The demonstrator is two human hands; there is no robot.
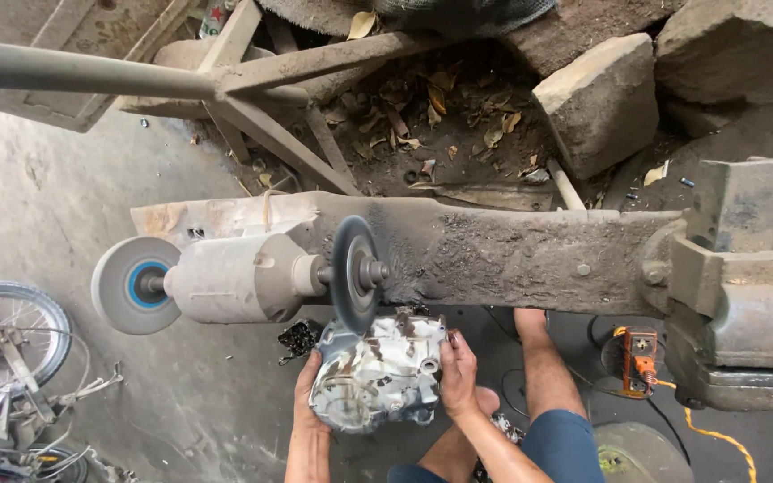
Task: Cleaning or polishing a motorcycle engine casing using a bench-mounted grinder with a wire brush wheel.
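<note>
One head camera looks steeply down — near the bench grinder — no second view.

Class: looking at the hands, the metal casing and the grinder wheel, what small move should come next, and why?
Probably lift the casing slightly so its top edge presses the dark wheel. Both the left hand and the right hand grip its sides, and its dirty upper edge sits just under the wheel; contact is unclear.

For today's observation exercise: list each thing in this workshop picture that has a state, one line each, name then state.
Left hand: gripping the casing's left side.
Right hand: gripping the casing's right side.
Metal engine casing: held up against the wheel, dirty.
Dark grinder wheel: touching the casing; spinning cannot be told.
Bench vise: nothing clamped.
</note>
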